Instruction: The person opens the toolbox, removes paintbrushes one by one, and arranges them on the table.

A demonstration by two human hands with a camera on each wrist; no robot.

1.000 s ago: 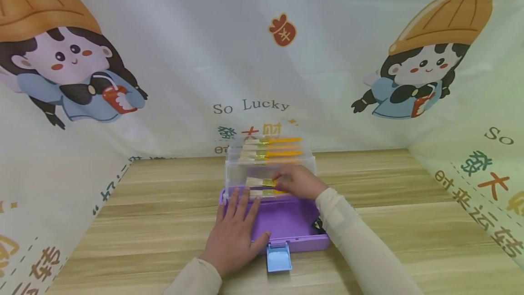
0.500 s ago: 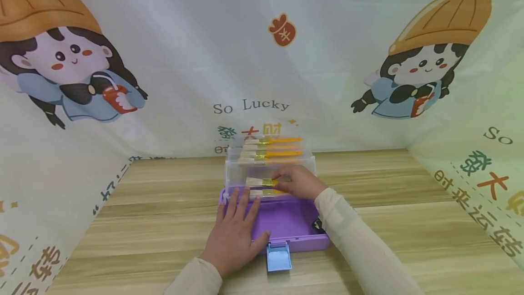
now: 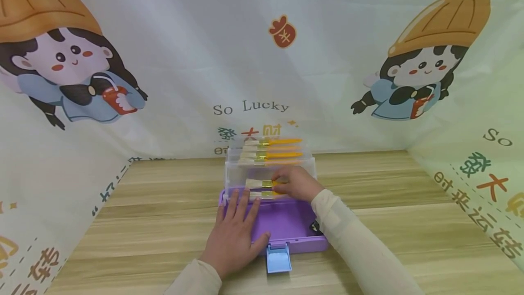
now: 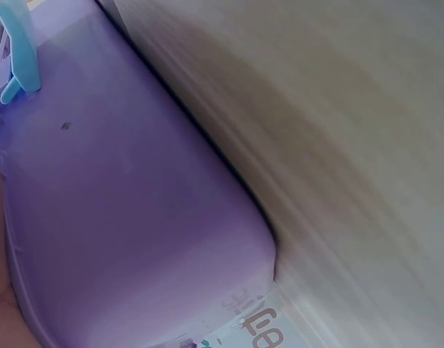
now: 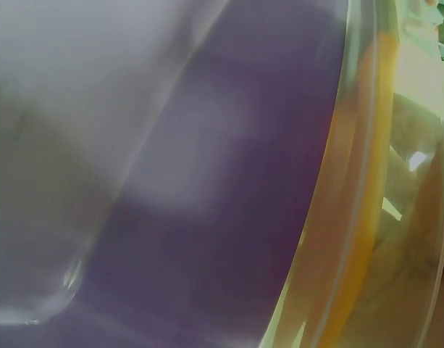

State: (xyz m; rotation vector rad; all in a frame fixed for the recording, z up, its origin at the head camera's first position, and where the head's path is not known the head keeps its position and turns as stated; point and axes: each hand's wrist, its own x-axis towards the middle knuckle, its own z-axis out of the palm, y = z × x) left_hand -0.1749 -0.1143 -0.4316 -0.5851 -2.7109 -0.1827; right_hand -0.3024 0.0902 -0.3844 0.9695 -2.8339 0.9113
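Head view, left hand: the left hand (image 3: pixel 234 235) lies flat, fingers straight and slightly spread, on the near left part of the open purple plastic storage box (image 3: pixel 288 226).
Head view, right hand: the right hand (image 3: pixel 298 184), fingers curled, pinches the yellow-handled flat paintbrush (image 3: pixel 259 183) at the clear plastic tiered tray (image 3: pixel 233 173) just beyond the left fingertips.
Head view, surroundings: more yellow-handled brushes (image 3: pixel 271 154) lie on the tray's upper tiers beyond the right hand; a blue latch (image 3: pixel 278 257) hangs beside the left thumb, over the wooden table (image 3: pixel 389 204).
Left wrist view: the purple box wall (image 4: pixel 127 217), blue latch (image 4: pixel 22 54) and table (image 4: pixel 352 145) show; the hand's state cannot be told here.
Right wrist view: blurred purple floor (image 5: pixel 229 181) and a yellow handle (image 5: pixel 363 196) behind clear plastic.
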